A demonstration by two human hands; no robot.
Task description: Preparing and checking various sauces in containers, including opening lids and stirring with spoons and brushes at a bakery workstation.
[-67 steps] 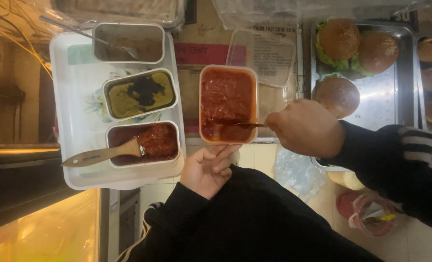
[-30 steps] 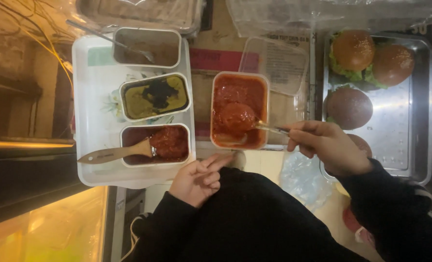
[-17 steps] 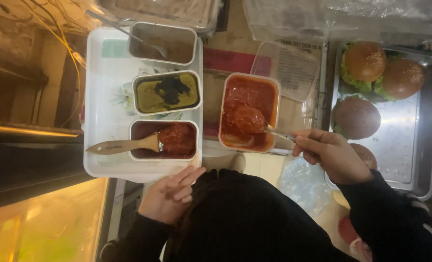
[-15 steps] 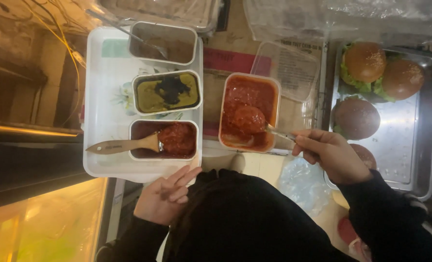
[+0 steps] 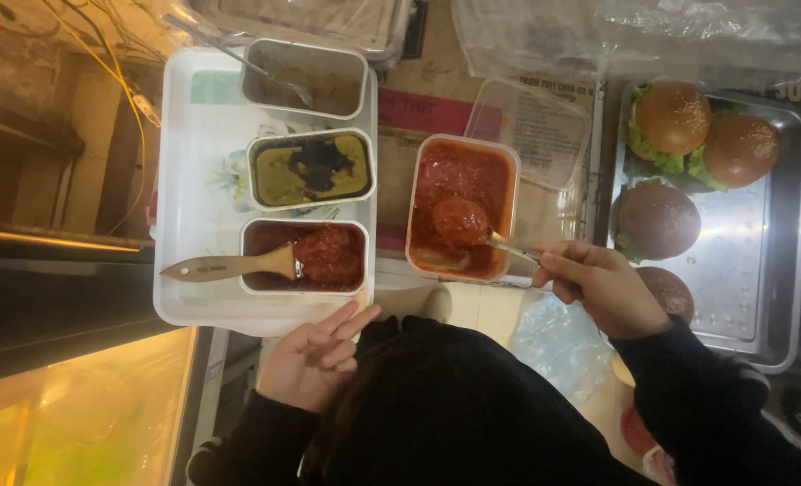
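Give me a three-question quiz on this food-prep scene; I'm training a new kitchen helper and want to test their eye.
1. True or false: the right hand holds a spoon loaded with red sauce over the plastic tub.
2. Which tool rests in the nearest metal pan on the white tray? A) ladle B) wooden-handled brush C) tongs
3. What is the left hand holding?

Key: 1 true; 2 B; 3 nothing, its fingers are spread near the tray's edge.
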